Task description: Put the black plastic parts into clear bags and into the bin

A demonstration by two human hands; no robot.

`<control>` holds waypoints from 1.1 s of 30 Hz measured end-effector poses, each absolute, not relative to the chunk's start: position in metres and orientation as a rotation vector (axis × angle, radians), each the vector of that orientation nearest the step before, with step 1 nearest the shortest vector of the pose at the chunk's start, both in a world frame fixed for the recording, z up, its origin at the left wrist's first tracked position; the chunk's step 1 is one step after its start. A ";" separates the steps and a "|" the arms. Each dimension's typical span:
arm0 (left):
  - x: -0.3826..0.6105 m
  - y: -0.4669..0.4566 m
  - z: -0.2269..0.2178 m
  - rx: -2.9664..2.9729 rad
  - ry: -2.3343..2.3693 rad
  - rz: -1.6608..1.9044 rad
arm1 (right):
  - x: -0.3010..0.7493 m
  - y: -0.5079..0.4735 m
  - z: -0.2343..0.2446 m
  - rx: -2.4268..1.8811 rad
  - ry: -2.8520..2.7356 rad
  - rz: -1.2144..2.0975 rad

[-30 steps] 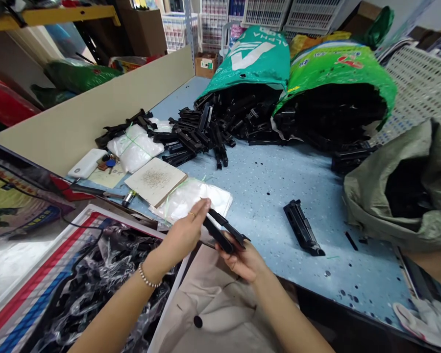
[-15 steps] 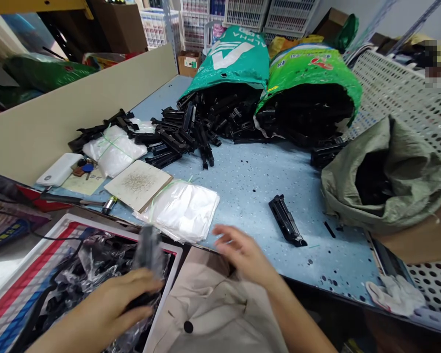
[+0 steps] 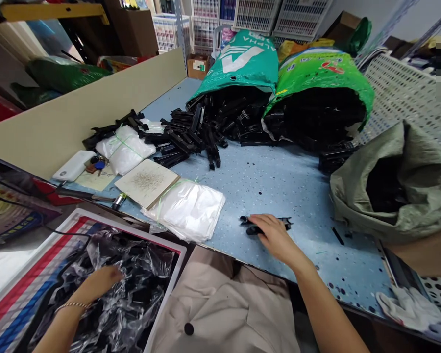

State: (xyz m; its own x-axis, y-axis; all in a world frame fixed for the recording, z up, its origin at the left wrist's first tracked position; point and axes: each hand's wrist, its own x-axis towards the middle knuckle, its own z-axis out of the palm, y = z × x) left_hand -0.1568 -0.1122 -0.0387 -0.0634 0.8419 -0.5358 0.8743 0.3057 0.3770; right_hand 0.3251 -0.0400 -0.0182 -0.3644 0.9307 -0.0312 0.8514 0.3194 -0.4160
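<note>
On the blue tabletop (image 3: 238, 191), my right hand (image 3: 277, 240) is closed over a black plastic part (image 3: 255, 229). Both ends of the part stick out past my fingers. My left hand (image 3: 97, 285), with a bracelet at the wrist, is down in the striped crate (image 3: 75, 221) at lower left. Beneath it lie several black parts in clear plastic bags (image 3: 139, 294). The left fingertips are blurred and partly out of sight, so their grip does not show. A stack of clear bags (image 3: 193, 208) sits at the table's front edge, between the hands.
Loose black parts (image 3: 180, 137) spill from a teal sack (image 3: 242, 59) beside a green sack (image 3: 327, 68). A grey-green sack (image 3: 353, 196) stands at right, above a white glove (image 3: 411, 306). A square board (image 3: 147, 181), a white device (image 3: 73, 165) and keys (image 3: 100, 165) lie at left.
My left hand has gone down into the crate, and the bagged part it held is no longer distinct. My right hand has moved right onto the black part, which now lies more crosswise.
</note>
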 end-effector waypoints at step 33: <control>0.039 0.009 -0.004 2.007 1.761 0.454 | 0.334 -0.071 -0.036 -1.869 -2.028 0.466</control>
